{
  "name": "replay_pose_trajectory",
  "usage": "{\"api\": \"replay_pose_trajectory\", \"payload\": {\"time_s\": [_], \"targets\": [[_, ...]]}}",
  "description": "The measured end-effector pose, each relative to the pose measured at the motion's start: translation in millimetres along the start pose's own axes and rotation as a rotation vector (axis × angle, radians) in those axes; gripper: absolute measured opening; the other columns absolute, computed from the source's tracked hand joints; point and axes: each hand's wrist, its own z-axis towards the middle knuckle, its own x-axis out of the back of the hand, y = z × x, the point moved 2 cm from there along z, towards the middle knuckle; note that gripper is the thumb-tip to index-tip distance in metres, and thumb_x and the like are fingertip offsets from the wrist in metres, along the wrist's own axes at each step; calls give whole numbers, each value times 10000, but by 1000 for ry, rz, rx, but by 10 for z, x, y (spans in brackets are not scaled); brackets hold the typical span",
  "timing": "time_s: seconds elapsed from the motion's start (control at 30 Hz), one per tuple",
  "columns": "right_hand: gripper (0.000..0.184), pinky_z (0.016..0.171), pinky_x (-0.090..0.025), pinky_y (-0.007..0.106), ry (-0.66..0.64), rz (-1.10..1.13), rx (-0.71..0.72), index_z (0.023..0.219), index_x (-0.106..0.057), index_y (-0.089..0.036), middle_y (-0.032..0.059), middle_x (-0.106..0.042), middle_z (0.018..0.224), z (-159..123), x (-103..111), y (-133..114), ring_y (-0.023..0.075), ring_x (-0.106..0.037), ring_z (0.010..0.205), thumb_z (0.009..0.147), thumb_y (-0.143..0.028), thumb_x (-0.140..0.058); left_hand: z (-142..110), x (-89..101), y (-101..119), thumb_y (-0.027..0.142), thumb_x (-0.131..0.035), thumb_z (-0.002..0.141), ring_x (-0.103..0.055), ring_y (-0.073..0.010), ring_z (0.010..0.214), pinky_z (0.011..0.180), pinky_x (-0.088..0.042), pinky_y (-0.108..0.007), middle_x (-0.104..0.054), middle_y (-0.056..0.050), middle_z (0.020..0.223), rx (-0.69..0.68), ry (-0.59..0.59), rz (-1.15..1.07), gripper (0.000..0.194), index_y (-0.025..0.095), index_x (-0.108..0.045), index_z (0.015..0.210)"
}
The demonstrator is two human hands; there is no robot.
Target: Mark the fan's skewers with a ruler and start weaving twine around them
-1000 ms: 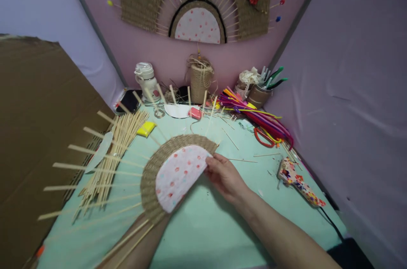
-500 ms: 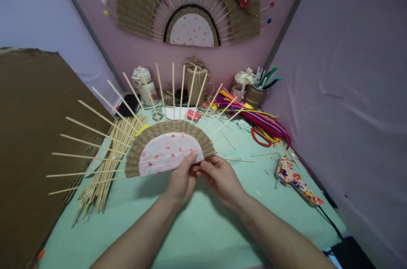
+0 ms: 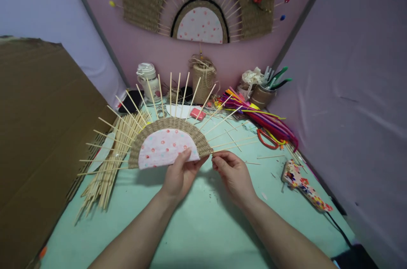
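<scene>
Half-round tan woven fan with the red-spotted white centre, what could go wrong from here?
The left hand grips the fan right of centre, so its other end might sag. Its thin pale wooden sticks overlap the loose pile of bare wooden sticks in this view and could snag if lowered.

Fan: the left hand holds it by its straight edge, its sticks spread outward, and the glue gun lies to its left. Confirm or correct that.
The glue gun is wrong: the head view shows it right of the fan. The left hand does hold the straight edge, and the sticks do spread outward.
</scene>
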Motion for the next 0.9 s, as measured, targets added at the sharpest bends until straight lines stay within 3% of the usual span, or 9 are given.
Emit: {"api": "replay_pose_trajectory", "payload": {"time_s": [0.53,0.77,0.9], "targets": [[256,624,-417,259,-14,122,-94,739,-697,-163,11,-631,685,-11,-25,-33,114,-520,630,626,-361,-815,35,74,-73,282,-698,748,-602,-245,1130,1042,-380,-377,-732,-66,1052,-72,12,78,340,179,-707,1072],[254,575,-384,239,10,191,-115,733,-671,-167,-14,-590,649,-11,-36,-17,97,-487,589,627,-351,-811,4,178,-131,295,-730,727,-618,-237,1071,1030,-390,-379,-740,-51,969,-39,45,150,187,176,-744,871],[242,562,-375,238,24,220,-116,703,-644,-173,-26,-569,625,1,-21,7,94,-469,571,612,-324,-810,-19,215,-174,331,-732,726,-625,-242,1038,1013,-396,-381,-739,-64,929,4,32,213,196,164,-746,828]]}}
